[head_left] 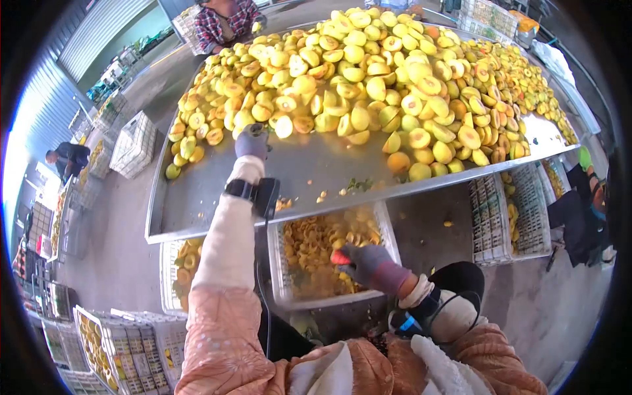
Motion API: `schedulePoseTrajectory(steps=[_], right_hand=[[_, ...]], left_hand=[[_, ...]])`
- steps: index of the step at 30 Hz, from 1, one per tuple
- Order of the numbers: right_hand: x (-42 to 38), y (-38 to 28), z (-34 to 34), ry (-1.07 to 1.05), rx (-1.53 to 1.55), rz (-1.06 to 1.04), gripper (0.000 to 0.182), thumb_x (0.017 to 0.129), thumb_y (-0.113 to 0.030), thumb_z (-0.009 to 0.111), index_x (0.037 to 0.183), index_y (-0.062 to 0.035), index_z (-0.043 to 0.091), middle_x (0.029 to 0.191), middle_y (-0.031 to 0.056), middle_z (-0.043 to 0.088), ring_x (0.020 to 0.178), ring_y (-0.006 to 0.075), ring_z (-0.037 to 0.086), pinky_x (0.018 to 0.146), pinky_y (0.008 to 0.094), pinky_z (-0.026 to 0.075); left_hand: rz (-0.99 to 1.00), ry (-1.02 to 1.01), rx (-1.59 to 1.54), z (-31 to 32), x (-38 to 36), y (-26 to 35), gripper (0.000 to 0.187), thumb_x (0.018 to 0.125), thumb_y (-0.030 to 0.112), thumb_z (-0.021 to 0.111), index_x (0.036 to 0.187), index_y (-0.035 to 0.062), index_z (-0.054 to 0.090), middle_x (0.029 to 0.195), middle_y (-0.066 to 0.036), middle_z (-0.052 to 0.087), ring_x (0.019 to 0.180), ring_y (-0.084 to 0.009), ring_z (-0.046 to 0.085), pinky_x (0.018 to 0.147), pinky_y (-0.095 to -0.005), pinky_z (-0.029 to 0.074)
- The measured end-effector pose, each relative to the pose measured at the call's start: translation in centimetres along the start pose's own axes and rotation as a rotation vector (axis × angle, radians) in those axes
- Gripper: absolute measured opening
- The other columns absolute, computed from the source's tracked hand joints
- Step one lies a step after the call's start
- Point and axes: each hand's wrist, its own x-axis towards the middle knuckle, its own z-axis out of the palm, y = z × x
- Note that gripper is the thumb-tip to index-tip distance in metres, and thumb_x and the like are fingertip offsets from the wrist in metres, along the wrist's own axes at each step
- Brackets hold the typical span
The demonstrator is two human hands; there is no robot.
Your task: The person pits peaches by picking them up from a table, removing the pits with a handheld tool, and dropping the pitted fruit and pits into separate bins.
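Note:
Halved yellow fruit (pixel 355 72) lies heaped on a metal table (pixel 316 161). At the near edge of the heap is my left hand (pixel 252 141), in a grey glove, its fingers bent against the fruit; what they hold, if anything, is hidden. My right hand (pixel 372 264), gloved in grey and pink, is closed on a red-handled tool (pixel 340 257), of which only the red part shows. It is over a white crate (pixel 280 263) of cut fruit pieces, below the table's front edge.
White crates with fruit stand under the table at the right (pixel 490 224) and at lower left (pixel 122 349). An empty-looking crate (pixel 133 145) is beyond the table's left side. Other people (pixel 227 23) are at the far edge, far left and right.

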Motion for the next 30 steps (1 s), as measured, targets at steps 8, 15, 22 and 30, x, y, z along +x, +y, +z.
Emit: schedulePoseTrajectory(steps=[8,15,22,30], right_hand=[[-0.1,0.5,-0.8,0.102,0.159,0.047,0.027,0.083,-0.032,0.059,0.091,-0.0064,0.054,0.068,0.0147,0.061,0.062,0.0355,0.061,0.057,0.0438,0.048],[-2.0,-0.8,-1.9,0.185,0.171,0.003,0.027,0.084,-0.032,0.057,0.095,-0.0069,0.055,0.073,0.0152,0.063,0.067,0.0349,0.062,0.060,0.0444,0.048],[-2.7,-0.7,-4.1,0.155,0.230,0.029,0.024,0.083,-0.028,0.057,0.095,-0.0071,0.054,0.074,0.0149,0.063,0.066,0.0363,0.061,0.059,0.0456,0.047],[-2.1,-0.7,-4.0,0.095,0.273,0.050,0.025,0.080,-0.025,0.058,0.096,-0.0057,0.055,0.073,0.0160,0.062,0.069,0.0364,0.062,0.061,0.0449,0.047]], left_hand=[[0.213,-0.036,0.864,7.5,4.7,1.7,0.041,0.075,0.027,0.067,0.110,0.0089,0.057,0.104,-0.013,0.064,0.098,-0.0299,0.061,0.080,-0.0404,0.050],[0.184,-0.138,0.983,5.0,4.2,1.2,0.051,0.075,0.044,0.064,0.109,0.0066,0.059,0.105,-0.016,0.063,0.102,-0.0314,0.058,0.084,-0.0394,0.047],[0.209,0.002,0.835,2.9,5.9,-2.5,0.051,0.070,0.037,0.068,0.108,0.0056,0.057,0.105,-0.021,0.061,0.100,-0.0364,0.057,0.082,-0.0407,0.047],[0.203,-0.134,0.993,4.8,11.7,-6.5,0.073,0.084,0.061,0.041,0.124,-0.0006,0.048,0.111,-0.025,0.057,0.105,-0.0392,0.054,0.089,-0.0441,0.042]])
